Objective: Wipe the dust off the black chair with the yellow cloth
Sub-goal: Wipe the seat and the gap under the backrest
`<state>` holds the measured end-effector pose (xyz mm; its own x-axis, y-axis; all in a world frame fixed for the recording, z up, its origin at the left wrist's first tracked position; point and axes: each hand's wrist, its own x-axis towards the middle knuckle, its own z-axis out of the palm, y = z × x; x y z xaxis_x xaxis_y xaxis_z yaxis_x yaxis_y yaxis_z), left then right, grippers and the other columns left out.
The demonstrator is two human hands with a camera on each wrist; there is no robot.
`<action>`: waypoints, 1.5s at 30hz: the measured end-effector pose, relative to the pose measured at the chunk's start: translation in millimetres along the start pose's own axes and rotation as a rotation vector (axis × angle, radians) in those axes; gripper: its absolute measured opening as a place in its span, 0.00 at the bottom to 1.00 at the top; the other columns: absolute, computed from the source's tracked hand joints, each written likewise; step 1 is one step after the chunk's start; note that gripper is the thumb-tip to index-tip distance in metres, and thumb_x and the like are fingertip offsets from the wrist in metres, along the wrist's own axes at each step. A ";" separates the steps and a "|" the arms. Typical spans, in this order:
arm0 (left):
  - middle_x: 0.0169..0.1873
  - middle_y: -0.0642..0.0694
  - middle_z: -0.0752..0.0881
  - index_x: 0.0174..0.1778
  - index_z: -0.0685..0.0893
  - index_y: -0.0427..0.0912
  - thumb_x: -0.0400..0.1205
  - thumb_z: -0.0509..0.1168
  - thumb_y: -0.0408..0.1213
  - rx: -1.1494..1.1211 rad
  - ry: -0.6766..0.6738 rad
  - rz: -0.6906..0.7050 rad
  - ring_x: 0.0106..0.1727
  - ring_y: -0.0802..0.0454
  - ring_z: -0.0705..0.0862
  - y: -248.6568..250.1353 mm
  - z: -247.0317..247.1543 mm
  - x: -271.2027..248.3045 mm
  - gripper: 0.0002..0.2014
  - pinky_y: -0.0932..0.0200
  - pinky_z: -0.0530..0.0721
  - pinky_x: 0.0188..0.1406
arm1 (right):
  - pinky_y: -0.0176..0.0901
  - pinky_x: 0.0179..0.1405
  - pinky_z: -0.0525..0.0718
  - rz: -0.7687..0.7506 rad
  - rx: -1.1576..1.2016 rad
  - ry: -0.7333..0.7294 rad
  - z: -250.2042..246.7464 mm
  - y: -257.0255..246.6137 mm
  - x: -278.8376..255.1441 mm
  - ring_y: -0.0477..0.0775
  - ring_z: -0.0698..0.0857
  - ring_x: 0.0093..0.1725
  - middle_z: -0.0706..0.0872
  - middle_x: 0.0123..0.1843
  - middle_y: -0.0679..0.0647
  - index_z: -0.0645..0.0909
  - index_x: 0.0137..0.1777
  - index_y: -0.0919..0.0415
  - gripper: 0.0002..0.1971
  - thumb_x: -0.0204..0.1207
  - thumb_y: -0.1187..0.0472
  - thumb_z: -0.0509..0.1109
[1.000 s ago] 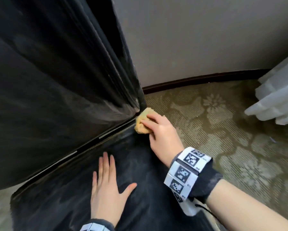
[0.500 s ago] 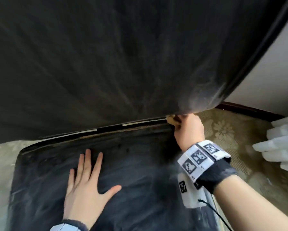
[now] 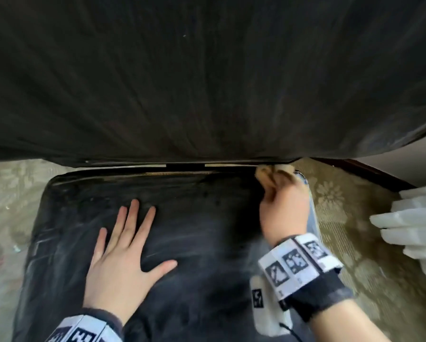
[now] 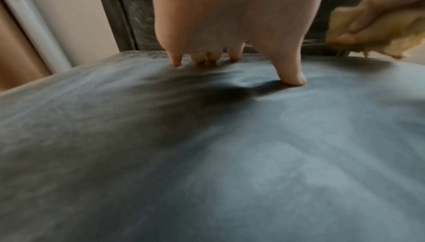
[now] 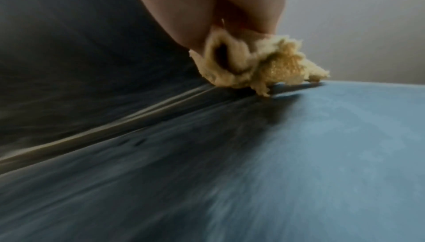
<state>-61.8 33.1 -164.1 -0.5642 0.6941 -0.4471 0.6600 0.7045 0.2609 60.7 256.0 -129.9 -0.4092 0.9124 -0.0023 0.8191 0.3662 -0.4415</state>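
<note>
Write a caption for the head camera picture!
Right hand wipes yellow cloth along black chair seat's back edge.

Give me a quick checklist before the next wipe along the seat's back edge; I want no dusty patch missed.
1. Right hand grips crumpled yellow cloth: ok.
2. Cloth touches back right corner of the black padded chair seat: ok.
3. Left hand flat on the seat, bracing it: ok.
4. Back edge to the left cleared of dust: not ok, pale streaks.
5. Cloth's clean side down: cannot tell.
</note>
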 end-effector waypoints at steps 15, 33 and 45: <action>0.81 0.46 0.57 0.80 0.55 0.53 0.62 0.41 0.81 -0.029 0.050 -0.048 0.80 0.55 0.49 -16.9 -1.0 -4.5 0.53 0.51 0.49 0.74 | 0.49 0.66 0.77 -0.200 -0.079 -0.452 31.3 -65.8 -19.5 0.62 0.74 0.69 0.80 0.68 0.58 0.78 0.63 0.58 0.25 0.65 0.72 0.63; 0.81 0.51 0.57 0.80 0.56 0.56 0.64 0.49 0.74 -0.082 0.034 0.040 0.80 0.58 0.50 -33.4 -9.9 -5.3 0.47 0.58 0.46 0.76 | 0.61 0.57 0.80 -0.410 -0.371 -0.412 29.0 -50.1 -5.0 0.68 0.82 0.58 0.85 0.64 0.55 0.83 0.55 0.55 0.17 0.76 0.49 0.57; 0.76 0.49 0.69 0.72 0.74 0.43 0.75 0.57 0.42 -0.329 0.461 0.226 0.77 0.58 0.64 -36.7 -46.1 4.3 0.27 0.60 0.63 0.74 | 0.49 0.76 0.64 -0.440 0.006 -0.662 62.8 -146.8 -54.2 0.57 0.60 0.79 0.66 0.80 0.51 0.53 0.81 0.52 0.34 0.78 0.53 0.64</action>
<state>-111.4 17.0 -136.2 -0.6334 0.7724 0.0473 0.6417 0.4901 0.5899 -62.6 141.3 -121.3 -0.8503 0.3854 -0.3583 0.5251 0.6651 -0.5309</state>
